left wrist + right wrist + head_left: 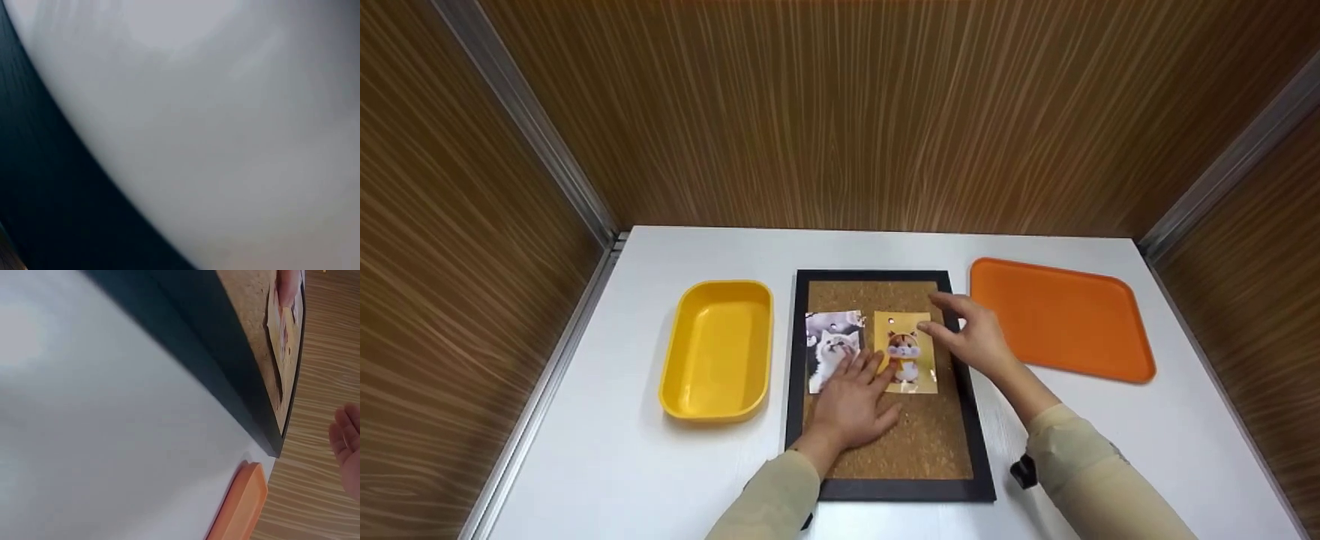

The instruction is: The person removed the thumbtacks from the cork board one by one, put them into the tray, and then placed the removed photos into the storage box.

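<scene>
Take the middle of the cork board (pixel 919 450) as your clock centre, with twelve towards the wood-grain panel (pixel 840 112). Your left hand (pixel 851 405) lies flat at eight o'clock, fingers spread, gripping nothing; its fingertips press over the glossy kitten card (pixel 825 349) at ten and the yellow cartoon squirrel card (pixel 915 367) at one. Both cards are rectangular and lie on the speckled, grainy cork inside its matte black frame (pixel 907 491). Your right hand (pixel 979 337) is at two o'clock, thumb and forefinger held wide apart by the squirrel card's upper corner, with nothing visible between them. At nine sits a deep, round-cornered yellow plastic tub (pixel 716 360); between two and three, a shallow orange tray (pixel 1069 319) rests on the smooth white table (pixel 720 480).
</scene>
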Demonstrator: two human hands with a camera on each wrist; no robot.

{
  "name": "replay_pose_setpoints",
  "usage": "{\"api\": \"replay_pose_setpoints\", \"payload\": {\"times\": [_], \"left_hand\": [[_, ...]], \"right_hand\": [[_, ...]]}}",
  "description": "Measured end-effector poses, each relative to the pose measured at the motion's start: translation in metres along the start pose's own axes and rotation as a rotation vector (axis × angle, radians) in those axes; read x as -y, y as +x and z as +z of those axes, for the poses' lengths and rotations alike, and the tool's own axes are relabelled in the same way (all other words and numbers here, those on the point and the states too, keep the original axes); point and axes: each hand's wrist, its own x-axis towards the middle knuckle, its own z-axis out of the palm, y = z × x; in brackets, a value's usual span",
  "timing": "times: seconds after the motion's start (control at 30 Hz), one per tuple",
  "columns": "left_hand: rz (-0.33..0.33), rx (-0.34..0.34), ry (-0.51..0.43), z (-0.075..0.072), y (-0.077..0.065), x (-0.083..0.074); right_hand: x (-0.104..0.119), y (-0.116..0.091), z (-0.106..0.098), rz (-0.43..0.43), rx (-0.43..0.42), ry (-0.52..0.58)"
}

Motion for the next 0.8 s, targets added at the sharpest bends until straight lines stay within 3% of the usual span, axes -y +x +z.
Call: {"api": "replay_pose_setpoints", "payload": {"times": [0.13, 0.33, 0.8], "left_hand": [[0.002, -0.014, 0.003, -0.001, 0.0, 0.0], [-0.005, -0.012, -0.01, -0.002, -0.001, 0.0], [0.003, 0.002, 0.013, -0.005, -0.002, -0.004]], "right_hand": [[-0.003, 0.016, 0.008, 0.049, -0.004, 0.149], [-0.011, 0.031, 0.02, 0.104, 0.003, 0.279], [-0.022, 0.037, 0.047, 0.207, 0.102, 0.349]]}}
